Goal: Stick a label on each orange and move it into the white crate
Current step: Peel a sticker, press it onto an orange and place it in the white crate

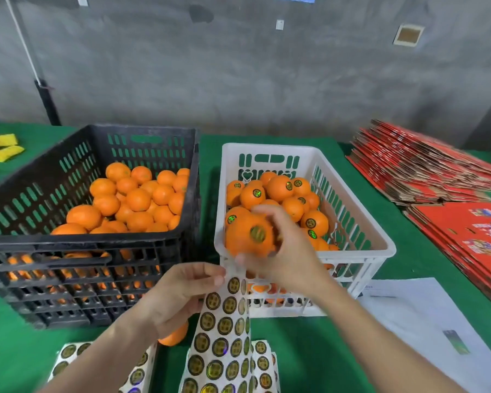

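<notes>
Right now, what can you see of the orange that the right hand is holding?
The orange is round with bright peel, slightly motion-blurred. One round gold-and-dark label sits on the side facing the camera. The right hand grips it, fingers curled over its top and right side, thumb beneath. It is held over the near left corner of the white crate, at about rim height. Whether it touches the rim cannot be told.
</notes>
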The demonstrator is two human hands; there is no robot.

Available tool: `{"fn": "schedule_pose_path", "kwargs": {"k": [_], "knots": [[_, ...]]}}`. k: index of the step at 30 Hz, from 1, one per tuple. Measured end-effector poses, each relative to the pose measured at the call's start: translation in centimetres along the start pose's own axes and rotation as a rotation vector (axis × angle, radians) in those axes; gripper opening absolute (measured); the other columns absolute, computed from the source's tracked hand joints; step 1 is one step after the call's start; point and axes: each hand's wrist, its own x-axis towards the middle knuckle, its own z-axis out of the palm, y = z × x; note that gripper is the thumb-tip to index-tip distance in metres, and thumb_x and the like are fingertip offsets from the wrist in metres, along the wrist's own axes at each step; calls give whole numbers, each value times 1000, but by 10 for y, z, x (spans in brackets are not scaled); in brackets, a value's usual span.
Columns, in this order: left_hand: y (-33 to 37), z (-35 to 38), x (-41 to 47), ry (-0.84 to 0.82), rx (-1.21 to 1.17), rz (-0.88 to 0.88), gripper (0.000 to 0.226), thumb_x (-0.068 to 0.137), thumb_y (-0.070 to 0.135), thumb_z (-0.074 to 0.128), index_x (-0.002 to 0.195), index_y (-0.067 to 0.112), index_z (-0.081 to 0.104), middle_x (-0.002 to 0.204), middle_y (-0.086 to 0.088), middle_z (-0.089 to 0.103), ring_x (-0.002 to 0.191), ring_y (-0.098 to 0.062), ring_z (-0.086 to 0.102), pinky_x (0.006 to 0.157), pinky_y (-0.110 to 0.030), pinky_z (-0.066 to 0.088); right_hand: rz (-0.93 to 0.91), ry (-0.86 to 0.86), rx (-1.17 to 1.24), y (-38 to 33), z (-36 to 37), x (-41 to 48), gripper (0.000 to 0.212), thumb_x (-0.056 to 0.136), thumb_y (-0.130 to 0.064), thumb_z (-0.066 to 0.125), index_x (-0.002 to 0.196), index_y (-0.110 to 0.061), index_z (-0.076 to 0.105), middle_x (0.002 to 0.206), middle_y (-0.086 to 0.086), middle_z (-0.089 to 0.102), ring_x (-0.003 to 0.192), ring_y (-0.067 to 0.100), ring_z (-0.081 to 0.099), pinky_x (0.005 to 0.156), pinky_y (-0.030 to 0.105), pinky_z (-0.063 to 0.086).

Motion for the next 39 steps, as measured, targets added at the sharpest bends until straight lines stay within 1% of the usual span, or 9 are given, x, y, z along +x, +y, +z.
{"fn": "schedule_pose_path", "kwargs": {"k": [3,8,17,21,24,26,30,33,39], "knots": [[12,3,2,72,-2,10,27,59,-1,74,84,0,64,85,-24,66,71,-33,68,64,-37,58,122,197,-106,37,-38,47,61,67,-36,79,114,-41,41,97,-29,52,86,-9,53,65,8,40],[24,5,3,2,-93,-58,46,71,-4,59,117,0,58,108,-31,66,95,-43,68,78,-49,56,404,336,-474,116,-81,107,62,73,-21,73,128,-18,45,115,11,61,112,33,52,92,41,44],[25,1,1,79,-70,-73,25,92,-6,45,110,-9,62,106,-32,66,88,-39,70,73,-44,59,610,34,-756,140,-80,124,58,91,-26,54,140,-6,32,137,22,46,128,40,40,107,51,32],[27,7,2,125,-72,-68,25,82,-5,55,104,-4,66,100,-29,69,83,-37,71,71,-44,60,13,266,-496,74,-47,81,31,89,-17,62,119,-7,59,122,9,58,119,25,49,102,37,37],[27,11,3,158,-63,-53,26,72,0,63,97,-5,66,96,-29,70,79,-36,71,70,-44,60,-272,-36,-74,20,-13,27,7,84,-17,67,90,-15,69,85,-16,64,84,0,60,76,19,48],[26,14,1,172,-53,-36,22,71,3,65,91,-5,63,90,-28,70,75,-35,70,71,-43,59,-283,-135,-48,9,4,4,6,80,-18,70,84,-14,68,80,-15,60,78,1,57,71,18,46],[26,15,-4,185,-93,-25,31,71,6,65,100,-3,59,90,-28,65,76,-36,65,72,-44,56,-287,50,-220,13,24,-11,12,72,-7,79,78,-6,68,90,3,60,89,21,58,77,31,47],[28,14,-7,193,-72,-12,5,83,-1,56,80,-1,59,78,-23,66,66,-32,65,60,-36,56,-302,143,-302,12,34,-13,15,71,-13,80,77,-5,70,89,7,62,86,28,58,73,36,47],[26,13,-8,254,-74,82,29,85,-10,51,60,5,51,63,-16,60,50,-25,58,47,-27,50,-233,174,-224,3,44,-14,10,75,-12,78,75,-6,70,85,5,64,83,25,59,72,40,50]]}}
